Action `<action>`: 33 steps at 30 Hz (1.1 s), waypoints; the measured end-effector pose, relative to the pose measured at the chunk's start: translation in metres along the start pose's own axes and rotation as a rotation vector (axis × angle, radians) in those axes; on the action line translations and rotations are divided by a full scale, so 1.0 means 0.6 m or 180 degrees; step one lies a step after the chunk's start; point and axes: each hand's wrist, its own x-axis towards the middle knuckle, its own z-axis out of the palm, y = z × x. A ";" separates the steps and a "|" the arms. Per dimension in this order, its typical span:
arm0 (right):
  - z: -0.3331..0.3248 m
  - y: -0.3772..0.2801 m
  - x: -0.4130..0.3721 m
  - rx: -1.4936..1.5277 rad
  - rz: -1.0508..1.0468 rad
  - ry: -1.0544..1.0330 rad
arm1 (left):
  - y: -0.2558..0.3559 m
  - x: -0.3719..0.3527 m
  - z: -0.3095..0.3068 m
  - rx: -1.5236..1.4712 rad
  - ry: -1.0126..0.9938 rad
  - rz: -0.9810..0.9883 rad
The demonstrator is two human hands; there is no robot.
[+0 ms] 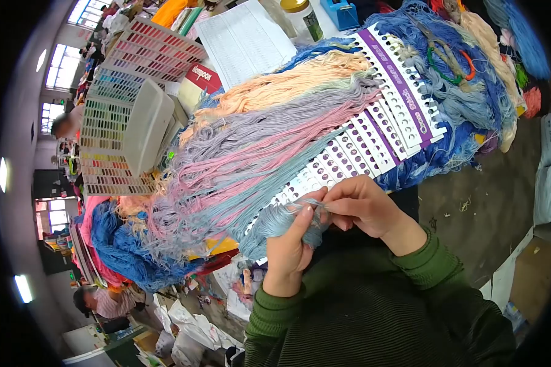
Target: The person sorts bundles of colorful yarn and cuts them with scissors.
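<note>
My left hand (291,248) is closed around a bundle of grey-blue embroidery thread (272,221) that hangs over the fingers. Close beside it, my right hand (364,211) pinches at the top of the same bundle, thumb and fingertips together on fine strands. Just beyond both hands lie white punched thread cards (352,156) with purple bands. Lilac thread (251,131), pink thread (288,140) and peach thread (300,76) run from the holes of the cards across the table. A top card (404,88) reads "Cross Stitch".
Scissors (450,64) with orange and green handles lie on blue yarn (471,113) at the right. Beyond the threads are colour charts (107,122), a white plastic bin (148,128), a printed sheet (245,43) and a jar (303,21). Two people are in the background at left.
</note>
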 end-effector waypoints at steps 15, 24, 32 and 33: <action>-0.160 -0.281 -0.094 0.1486 -0.2376 0.0232 | 0.152 -0.010 -0.339 -0.3372 0.0688 0.0804; -0.136 -0.270 0.006 -0.2920 -0.2231 0.1700 | 0.067 0.089 -0.089 0.0120 -0.0149 -0.0323; -0.176 -0.116 0.055 -0.5086 -0.2320 0.0843 | -0.071 0.224 0.071 0.1251 -0.0030 -0.1130; -0.167 -0.116 0.049 -0.5343 -0.2393 0.0834 | -0.077 0.225 0.072 0.1309 0.0036 -0.1008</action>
